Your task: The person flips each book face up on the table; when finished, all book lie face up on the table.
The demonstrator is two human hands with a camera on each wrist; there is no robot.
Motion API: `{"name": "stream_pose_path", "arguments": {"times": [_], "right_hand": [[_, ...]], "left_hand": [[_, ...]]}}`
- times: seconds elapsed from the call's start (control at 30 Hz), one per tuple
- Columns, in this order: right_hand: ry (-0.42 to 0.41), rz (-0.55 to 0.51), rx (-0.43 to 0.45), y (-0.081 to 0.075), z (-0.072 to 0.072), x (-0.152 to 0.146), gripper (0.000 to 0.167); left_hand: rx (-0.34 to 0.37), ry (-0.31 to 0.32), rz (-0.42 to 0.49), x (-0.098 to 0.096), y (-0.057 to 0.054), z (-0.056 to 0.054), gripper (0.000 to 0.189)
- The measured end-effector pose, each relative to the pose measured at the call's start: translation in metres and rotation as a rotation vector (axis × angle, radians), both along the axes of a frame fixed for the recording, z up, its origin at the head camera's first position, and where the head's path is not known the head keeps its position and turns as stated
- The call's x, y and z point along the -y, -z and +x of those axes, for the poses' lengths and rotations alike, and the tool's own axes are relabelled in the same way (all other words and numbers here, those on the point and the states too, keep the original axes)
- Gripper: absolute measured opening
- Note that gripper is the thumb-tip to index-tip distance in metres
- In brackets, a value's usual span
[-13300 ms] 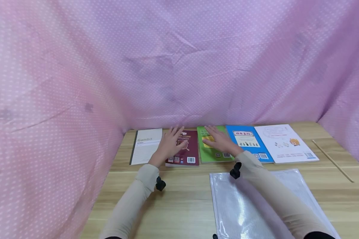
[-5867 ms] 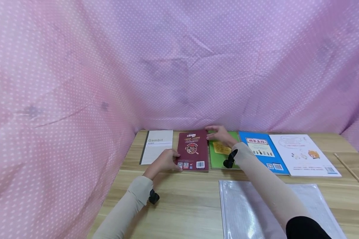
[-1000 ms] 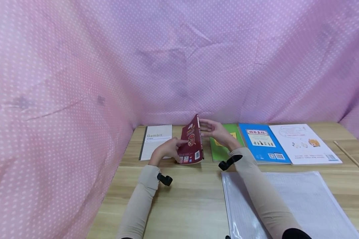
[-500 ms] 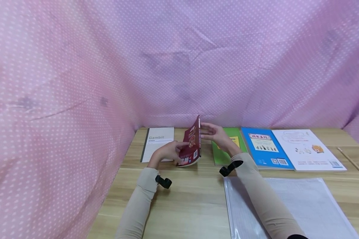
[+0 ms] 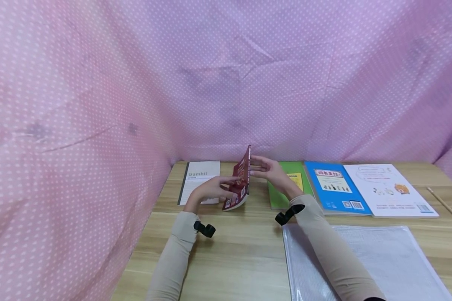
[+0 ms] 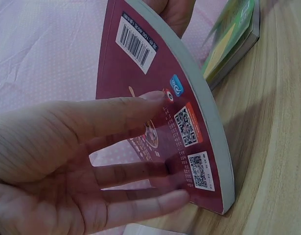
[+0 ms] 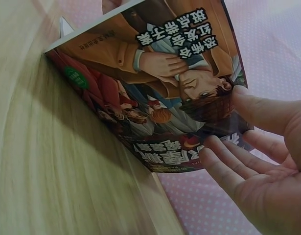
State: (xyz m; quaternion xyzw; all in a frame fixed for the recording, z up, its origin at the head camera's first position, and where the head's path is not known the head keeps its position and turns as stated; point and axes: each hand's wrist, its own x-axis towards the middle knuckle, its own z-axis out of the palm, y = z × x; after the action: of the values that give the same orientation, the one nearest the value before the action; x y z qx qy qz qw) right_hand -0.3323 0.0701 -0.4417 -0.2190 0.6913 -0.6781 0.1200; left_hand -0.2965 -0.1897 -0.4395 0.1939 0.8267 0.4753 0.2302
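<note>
A maroon paperback book (image 5: 245, 167) stands tilted on its long edge at the back of the table, its cover bowed. My left hand (image 5: 212, 188) reaches against its back cover; in the left wrist view the extended fingers (image 6: 140, 205) lie across that cover, near the barcode and QR codes. On the other side my right hand (image 5: 273, 173) touches the illustrated front cover (image 7: 111, 49). There its thumb is at the cover's edge and the slightly bent fingers (image 7: 223, 166) rest lower down. A white Gambit notebook (image 5: 197, 173) lies left of the book, partly behind my left hand.
To the right lie a green book (image 5: 276, 198), a blue book (image 5: 324, 200) and a white book (image 5: 388, 196) in a row, then a thin wooden stick (image 5: 448, 208). A clear zip pouch (image 5: 380, 255) lies in front, under my right forearm. Pink dotted cloth (image 5: 226, 83) hangs behind.
The maroon book lay flat earlier and has been raised onto its edge between both hands. Over the last second it has turned steeper, and my left fingers have slid further across its back cover.
</note>
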Motion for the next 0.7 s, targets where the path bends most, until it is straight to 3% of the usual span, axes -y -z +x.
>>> {"name": "stream_pose_path", "arguments": {"times": [0.33, 0.7], "right_hand": [[0.018, -0.045, -0.038, 0.002, 0.005, 0.010, 0.062], [0.012, -0.041, -0.038, 0.002, 0.010, 0.018, 0.061]], "left_hand": [[0.078, -0.049, 0.229, -0.003, 0.000, -0.004, 0.055], [0.110, -0.160, 0.377, -0.012, -0.012, -0.001, 0.050]]}}
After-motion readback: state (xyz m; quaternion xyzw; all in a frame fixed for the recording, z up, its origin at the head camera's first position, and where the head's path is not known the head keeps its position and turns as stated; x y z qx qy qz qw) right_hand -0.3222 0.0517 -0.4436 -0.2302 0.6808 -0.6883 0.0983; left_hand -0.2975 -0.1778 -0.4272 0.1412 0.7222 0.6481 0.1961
